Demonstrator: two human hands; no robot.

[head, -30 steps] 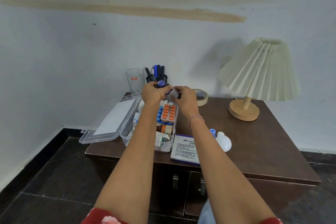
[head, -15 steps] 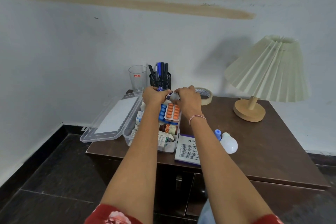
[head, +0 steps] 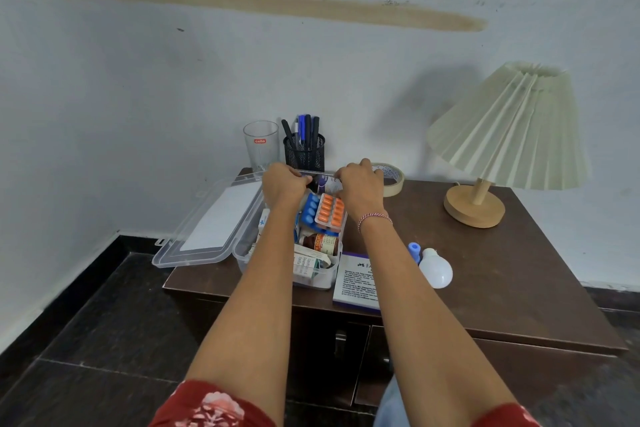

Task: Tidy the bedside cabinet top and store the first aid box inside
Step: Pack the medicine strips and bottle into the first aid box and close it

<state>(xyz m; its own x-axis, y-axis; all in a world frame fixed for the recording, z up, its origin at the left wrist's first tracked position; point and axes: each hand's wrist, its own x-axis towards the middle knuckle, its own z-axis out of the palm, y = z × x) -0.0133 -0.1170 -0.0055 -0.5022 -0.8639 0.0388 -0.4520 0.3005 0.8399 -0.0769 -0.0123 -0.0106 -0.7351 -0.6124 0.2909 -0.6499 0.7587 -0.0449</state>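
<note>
The clear plastic first aid box (head: 323, 279) stands open on the left of the dark brown bedside cabinet (head: 502, 263), its lid (head: 211, 229) folded out to the left. Inside lie orange and blue pill strips (head: 330, 211), a brown bottle (head: 320, 243) and small cartons. My left hand (head: 282, 185) and my right hand (head: 360, 185) hold the two ends of a small bottle with a purple-and-white label (head: 325, 184), lying sideways at the far end of the box, low among the contents.
A drinking glass (head: 260, 146) and a black mesh pen holder (head: 304, 151) stand at the back by the wall. A masking tape roll (head: 394, 180), a pleated lamp (head: 502, 135), a white bulb (head: 434, 269), a blue cap (head: 414, 250) and a purple-edged booklet (head: 355, 282) share the top.
Both hands have come down with the small bottle, from above the box to its far end among the contents. The camera has tilted and shifted slightly.
</note>
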